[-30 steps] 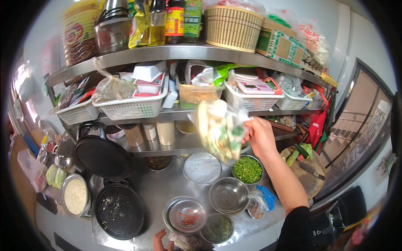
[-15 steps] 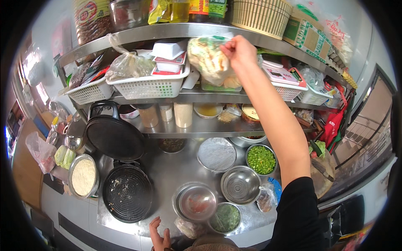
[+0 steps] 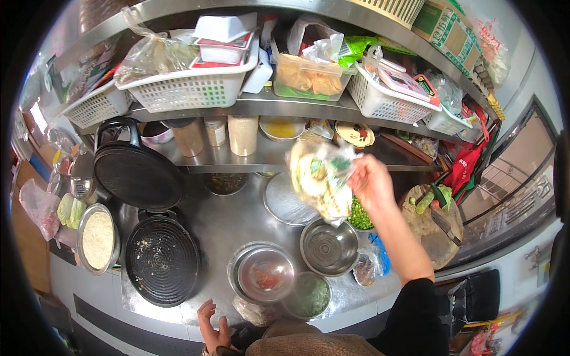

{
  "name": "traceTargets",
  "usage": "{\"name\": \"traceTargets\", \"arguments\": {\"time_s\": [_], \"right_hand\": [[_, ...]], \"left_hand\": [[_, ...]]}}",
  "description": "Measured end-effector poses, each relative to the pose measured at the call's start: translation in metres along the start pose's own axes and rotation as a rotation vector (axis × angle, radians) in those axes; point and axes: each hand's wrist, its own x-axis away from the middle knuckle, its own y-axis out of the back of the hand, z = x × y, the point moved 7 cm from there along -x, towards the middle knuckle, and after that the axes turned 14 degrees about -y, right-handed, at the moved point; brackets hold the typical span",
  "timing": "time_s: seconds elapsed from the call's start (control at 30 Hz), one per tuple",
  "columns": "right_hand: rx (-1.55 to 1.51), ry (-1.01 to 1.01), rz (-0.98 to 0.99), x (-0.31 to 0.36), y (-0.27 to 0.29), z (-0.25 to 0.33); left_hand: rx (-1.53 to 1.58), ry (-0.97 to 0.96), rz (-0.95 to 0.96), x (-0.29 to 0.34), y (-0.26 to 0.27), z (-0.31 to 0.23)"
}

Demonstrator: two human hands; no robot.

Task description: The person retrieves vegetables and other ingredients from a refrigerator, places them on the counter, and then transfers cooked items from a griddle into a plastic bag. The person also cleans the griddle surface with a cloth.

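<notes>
My right hand grips the gathered top of a clear plastic bag holding pale, browned pieces that look like flatbread. It hangs above the steel counter, partly hiding a plastic-covered bowl and a bowl of chopped green onions. Just below the bag is a bare steel bowl. At the counter's front edge my left hand holds nothing, fingers apart. Nearest to it are nested steel bowls with a reddish residue inside and a bowl of leafy greens.
A black round griddle stands at the left, its lid raised. Beside it is a bowl of white flour-like powder. Shelves at the back carry white baskets and a clear tub. A knife lies on a round chopping board.
My right hand has brought the bag down from the upper shelf to above the counter, uncovering the clear tub. My left hand stays low and open. The view has tilted slightly.
</notes>
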Motion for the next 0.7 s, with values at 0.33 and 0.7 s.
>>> {"name": "traceTargets", "arguments": {"time_s": [0.33,0.7], "right_hand": [[0.237,0.462,-0.247,-0.133,0.059,-0.022],[0.263,0.432,-0.156,-0.212,0.065,-0.025]], "left_hand": [[-0.05,-0.003,0.115,0.011,-0.016,0.014],[-0.126,0.128,0.106,0.008,-0.029,0.003]]}}
